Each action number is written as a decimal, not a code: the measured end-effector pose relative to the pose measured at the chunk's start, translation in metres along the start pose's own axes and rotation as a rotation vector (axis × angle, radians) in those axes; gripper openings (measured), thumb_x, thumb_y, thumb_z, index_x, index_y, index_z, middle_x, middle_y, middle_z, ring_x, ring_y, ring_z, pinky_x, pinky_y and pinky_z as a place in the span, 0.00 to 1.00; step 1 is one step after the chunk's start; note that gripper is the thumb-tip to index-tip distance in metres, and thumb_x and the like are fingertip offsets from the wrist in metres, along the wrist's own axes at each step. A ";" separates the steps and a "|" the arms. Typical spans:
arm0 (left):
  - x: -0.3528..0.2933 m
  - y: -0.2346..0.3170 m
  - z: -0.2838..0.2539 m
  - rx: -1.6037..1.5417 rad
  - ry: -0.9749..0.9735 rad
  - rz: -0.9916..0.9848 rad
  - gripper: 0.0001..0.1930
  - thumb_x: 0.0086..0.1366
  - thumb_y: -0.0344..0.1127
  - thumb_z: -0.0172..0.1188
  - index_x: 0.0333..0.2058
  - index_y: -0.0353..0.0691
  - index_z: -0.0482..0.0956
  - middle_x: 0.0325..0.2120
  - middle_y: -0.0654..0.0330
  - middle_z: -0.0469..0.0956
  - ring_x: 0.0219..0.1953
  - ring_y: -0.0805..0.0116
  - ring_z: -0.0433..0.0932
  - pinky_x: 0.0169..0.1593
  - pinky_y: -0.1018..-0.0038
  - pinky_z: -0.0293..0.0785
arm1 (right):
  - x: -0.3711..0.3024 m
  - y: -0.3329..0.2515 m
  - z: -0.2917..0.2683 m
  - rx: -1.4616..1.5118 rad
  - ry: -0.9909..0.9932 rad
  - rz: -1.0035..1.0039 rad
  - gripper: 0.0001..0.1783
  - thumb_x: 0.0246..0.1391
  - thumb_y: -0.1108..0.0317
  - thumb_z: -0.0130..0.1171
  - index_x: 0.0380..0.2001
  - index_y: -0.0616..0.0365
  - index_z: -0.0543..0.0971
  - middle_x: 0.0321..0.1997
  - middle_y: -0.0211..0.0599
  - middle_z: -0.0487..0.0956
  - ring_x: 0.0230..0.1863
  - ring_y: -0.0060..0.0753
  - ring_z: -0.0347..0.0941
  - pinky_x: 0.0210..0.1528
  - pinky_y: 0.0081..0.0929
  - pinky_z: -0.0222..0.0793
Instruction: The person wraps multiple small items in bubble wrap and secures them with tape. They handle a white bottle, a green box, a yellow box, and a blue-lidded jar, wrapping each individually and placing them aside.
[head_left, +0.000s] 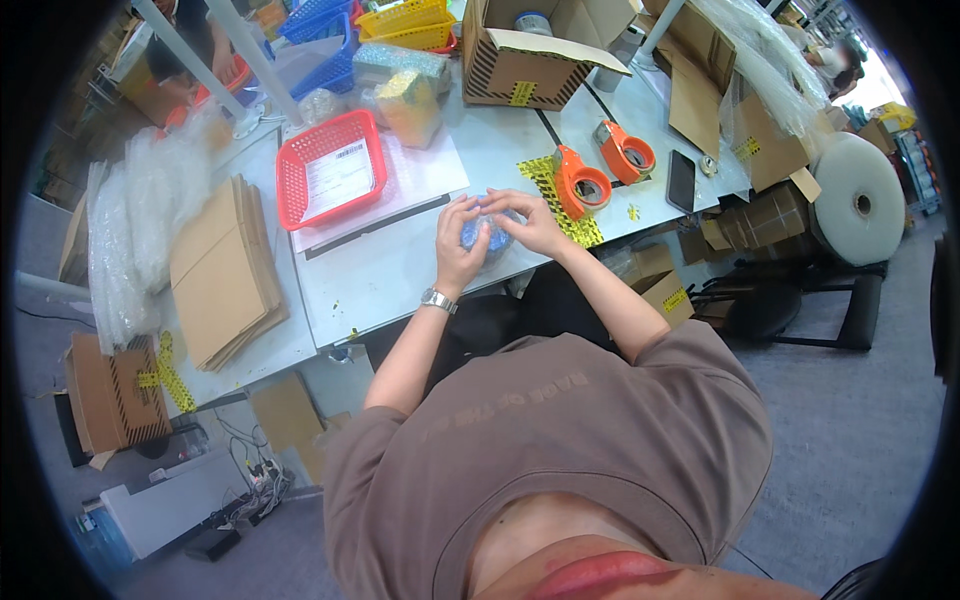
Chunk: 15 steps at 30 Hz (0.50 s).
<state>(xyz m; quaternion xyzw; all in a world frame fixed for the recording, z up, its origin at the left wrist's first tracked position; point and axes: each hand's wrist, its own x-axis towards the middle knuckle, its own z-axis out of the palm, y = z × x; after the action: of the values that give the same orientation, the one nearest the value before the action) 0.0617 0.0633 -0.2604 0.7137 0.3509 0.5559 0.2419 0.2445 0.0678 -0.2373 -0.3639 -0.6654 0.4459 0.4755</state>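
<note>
At the near edge of the white table [380, 275], both my hands close around a small roundish blue object [474, 238] that seems to have clear plastic about it. My left hand [457, 255], with a metal watch [438, 300] at its wrist, grips it from the left, thumb on the near side. My right hand [535, 225] curls over it from the right, and the two hands' fingertips meet on top. The fingers cover much of the object, so its exact kind cannot be told. Just beyond lies a red basket [283, 190] with a printed paper sheet [338, 182].
Two orange tape dispensers [580, 185] and a black phone [681, 180] lie to the right. An opened carton [520, 80] stands at the back. Flattened cardboard [225, 270] and bubble wrap [120, 240] occupy the left. A large white roll [858, 200] stands beyond the table's right end.
</note>
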 end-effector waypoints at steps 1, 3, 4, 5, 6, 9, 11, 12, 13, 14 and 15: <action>-0.003 0.001 0.005 0.002 0.047 -0.019 0.13 0.57 0.31 0.61 0.41 0.35 0.75 0.48 0.49 0.76 0.56 0.45 0.70 0.60 0.56 0.65 | 0.000 -0.002 -0.001 0.084 -0.001 0.046 0.15 0.54 0.69 0.61 0.46 0.61 0.80 0.57 0.45 0.74 0.61 0.43 0.70 0.62 0.36 0.64; -0.007 0.009 0.007 0.035 0.070 -0.042 0.12 0.57 0.30 0.60 0.40 0.34 0.75 0.48 0.49 0.76 0.57 0.45 0.70 0.60 0.56 0.65 | 0.003 0.017 -0.028 -0.435 0.255 0.125 0.25 0.53 0.64 0.62 0.53 0.65 0.74 0.57 0.50 0.72 0.59 0.44 0.70 0.61 0.37 0.65; -0.007 0.013 0.007 0.055 0.084 -0.055 0.11 0.58 0.30 0.60 0.39 0.34 0.75 0.48 0.49 0.75 0.57 0.45 0.69 0.60 0.55 0.64 | 0.005 0.028 -0.043 -0.693 0.379 0.160 0.31 0.52 0.62 0.63 0.56 0.67 0.70 0.57 0.53 0.71 0.58 0.45 0.71 0.61 0.38 0.65; -0.007 0.016 0.009 0.056 0.079 -0.055 0.11 0.58 0.30 0.60 0.39 0.34 0.75 0.49 0.48 0.74 0.58 0.45 0.68 0.61 0.55 0.63 | 0.006 0.036 -0.053 -0.935 0.363 0.320 0.37 0.50 0.60 0.64 0.59 0.69 0.65 0.56 0.54 0.72 0.57 0.45 0.72 0.60 0.38 0.66; -0.009 0.020 0.010 0.055 0.066 -0.057 0.11 0.58 0.30 0.60 0.39 0.35 0.75 0.50 0.47 0.73 0.59 0.45 0.67 0.61 0.56 0.63 | 0.004 0.040 -0.061 -1.174 0.344 0.488 0.43 0.49 0.59 0.64 0.62 0.71 0.59 0.54 0.55 0.72 0.55 0.46 0.73 0.59 0.38 0.66; -0.005 0.040 0.018 0.142 0.014 -0.015 0.11 0.57 0.31 0.61 0.39 0.35 0.76 0.51 0.46 0.70 0.59 0.44 0.65 0.62 0.55 0.61 | 0.008 0.040 -0.062 -1.340 0.187 0.848 0.55 0.45 0.60 0.65 0.67 0.75 0.45 0.51 0.57 0.74 0.51 0.49 0.75 0.58 0.39 0.67; -0.002 0.054 0.028 0.189 -0.030 0.004 0.12 0.55 0.32 0.62 0.38 0.35 0.76 0.51 0.45 0.68 0.59 0.44 0.64 0.62 0.54 0.60 | 0.007 0.034 -0.057 -1.368 0.156 0.902 0.64 0.39 0.60 0.69 0.69 0.71 0.37 0.49 0.52 0.77 0.49 0.49 0.77 0.54 0.39 0.70; -0.001 0.061 0.033 0.193 -0.054 0.001 0.12 0.55 0.32 0.62 0.37 0.35 0.76 0.51 0.44 0.68 0.58 0.44 0.63 0.62 0.54 0.59 | 0.005 0.027 -0.060 -1.338 0.162 0.859 0.62 0.38 0.61 0.69 0.69 0.69 0.40 0.48 0.51 0.77 0.49 0.47 0.77 0.53 0.37 0.71; -0.002 0.065 0.037 0.196 -0.079 -0.002 0.12 0.54 0.32 0.62 0.36 0.35 0.77 0.51 0.44 0.67 0.58 0.44 0.63 0.61 0.54 0.59 | 0.001 0.016 -0.068 -1.307 0.168 0.818 0.61 0.37 0.63 0.69 0.69 0.67 0.43 0.48 0.50 0.78 0.48 0.45 0.78 0.52 0.36 0.71; -0.004 0.067 0.039 0.177 -0.109 -0.014 0.12 0.53 0.32 0.63 0.36 0.35 0.77 0.52 0.44 0.67 0.58 0.44 0.63 0.61 0.54 0.59 | -0.006 0.006 -0.075 -1.275 0.178 0.780 0.60 0.36 0.64 0.69 0.70 0.65 0.46 0.48 0.49 0.78 0.48 0.43 0.78 0.51 0.35 0.72; -0.006 0.068 0.040 0.164 -0.135 -0.025 0.12 0.53 0.32 0.63 0.35 0.35 0.77 0.52 0.44 0.67 0.58 0.44 0.63 0.61 0.54 0.59 | -0.017 0.003 -0.086 -1.079 0.277 0.613 0.57 0.36 0.65 0.69 0.68 0.64 0.50 0.47 0.46 0.78 0.46 0.40 0.78 0.49 0.34 0.73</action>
<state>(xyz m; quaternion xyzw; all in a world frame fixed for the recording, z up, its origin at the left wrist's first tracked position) 0.1154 0.0169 -0.2246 0.7624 0.3871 0.4729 0.2126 0.3320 0.0747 -0.2324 -0.7805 -0.5944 0.1127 0.1578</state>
